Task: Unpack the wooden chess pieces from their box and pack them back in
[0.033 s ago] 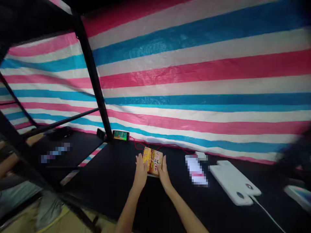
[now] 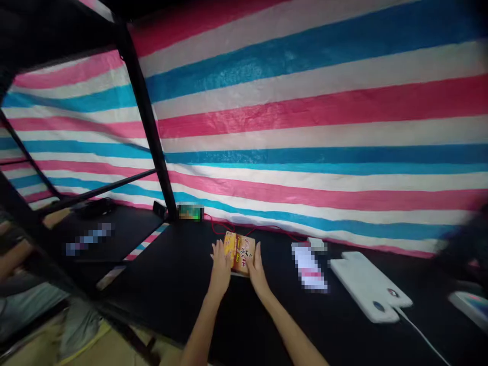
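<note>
A small brown and yellow printed box or book (image 2: 240,249) lies on the black tabletop (image 2: 171,284); from here I cannot tell which it is. Pale and dark lettering covers its top. My left hand (image 2: 220,267) lies along its left side, fingers stretched forward against the edge. On the opposite side, my right hand (image 2: 257,269) presses its right edge, with the thumb over the top. It is held between both hands, which hide its side edges.
Right of my hands lie a blurred-out phone (image 2: 308,267), a small white block (image 2: 317,245) and a white plate-like device (image 2: 369,287) with a cable. A phone (image 2: 190,212) leans at the back by a black post (image 2: 147,112). A striped sheet (image 2: 305,117) hangs behind. Another person's arm (image 2: 15,259) shows at far left.
</note>
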`<state>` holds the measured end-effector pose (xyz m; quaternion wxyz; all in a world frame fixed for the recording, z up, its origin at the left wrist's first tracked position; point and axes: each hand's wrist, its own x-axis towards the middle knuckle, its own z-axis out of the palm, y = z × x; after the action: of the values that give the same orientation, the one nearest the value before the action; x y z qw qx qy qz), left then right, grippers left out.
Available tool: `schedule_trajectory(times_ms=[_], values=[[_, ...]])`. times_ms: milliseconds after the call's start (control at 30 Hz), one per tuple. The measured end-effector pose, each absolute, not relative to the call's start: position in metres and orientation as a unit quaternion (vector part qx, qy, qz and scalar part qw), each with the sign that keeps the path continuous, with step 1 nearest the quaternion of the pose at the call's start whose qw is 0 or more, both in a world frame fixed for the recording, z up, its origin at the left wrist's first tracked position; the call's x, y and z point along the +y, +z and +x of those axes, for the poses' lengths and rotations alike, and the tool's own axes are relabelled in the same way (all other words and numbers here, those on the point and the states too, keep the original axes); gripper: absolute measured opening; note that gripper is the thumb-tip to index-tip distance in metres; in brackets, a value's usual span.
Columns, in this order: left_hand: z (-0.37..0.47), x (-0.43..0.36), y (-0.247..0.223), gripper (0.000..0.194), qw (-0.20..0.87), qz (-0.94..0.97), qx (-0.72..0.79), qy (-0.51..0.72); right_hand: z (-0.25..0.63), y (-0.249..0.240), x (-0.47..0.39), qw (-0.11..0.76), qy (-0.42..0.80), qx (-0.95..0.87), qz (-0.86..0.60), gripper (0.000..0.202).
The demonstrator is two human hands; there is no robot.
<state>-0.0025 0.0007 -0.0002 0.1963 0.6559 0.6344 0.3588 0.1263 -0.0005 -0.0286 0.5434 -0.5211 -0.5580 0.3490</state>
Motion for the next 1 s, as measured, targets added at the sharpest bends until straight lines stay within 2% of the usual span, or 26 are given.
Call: schedule_trajectory(times_ms=[100, 267, 400, 533, 667, 767, 833, 900, 1000], values=[[-0.009, 0.002, -0.004, 0.055, 0.195, 0.646, 0.667, 0.317, 0.124, -0.028, -0.002, 0.518, 0.313, -0.605, -0.517, 0.069], [-0.011, 0.004, -0.015, 0.053, 0.221, 0.666, 0.652, 0.287, 0.125, -0.032, -0.003, 0.423, 0.24, -0.656, -0.577, 0.06], [-0.011, 0.009, -0.005, 0.049, 0.161, 0.683, 0.67, 0.244, 0.129, -0.027, -0.006, 0.331, 0.158, -0.685, -0.63, 0.059], [-0.016, 0.016, 0.008, 0.045, 0.069, 0.726, 0.66, 0.179, 0.132, -0.023, -0.007, 0.292, 0.124, -0.686, -0.655, 0.058], [-0.015, 0.013, 0.009, 0.045, 0.028, 0.751, 0.647, 0.132, 0.136, -0.024, -0.006, 0.305, 0.128, -0.702, -0.631, 0.06], [-0.005, -0.008, 0.028, 0.049, -0.001, 0.737, 0.651, 0.181, 0.142, -0.023, -0.008, 0.373, 0.142, -0.68, -0.615, 0.06], [0.002, -0.037, 0.061, 0.046, -0.034, 0.706, 0.64, 0.301, 0.147, -0.02, -0.014, 0.447, 0.142, -0.642, -0.606, 0.057], [0.006, -0.076, 0.105, 0.042, -0.027, 0.72, 0.557, 0.412, 0.151, -0.017, -0.026, 0.498, 0.138, -0.618, -0.592, 0.048], [0.003, -0.139, 0.16, 0.036, 0.042, 0.81, 0.384, 0.442, 0.155, -0.013, -0.052, 0.492, 0.132, -0.647, -0.567, 0.034]])
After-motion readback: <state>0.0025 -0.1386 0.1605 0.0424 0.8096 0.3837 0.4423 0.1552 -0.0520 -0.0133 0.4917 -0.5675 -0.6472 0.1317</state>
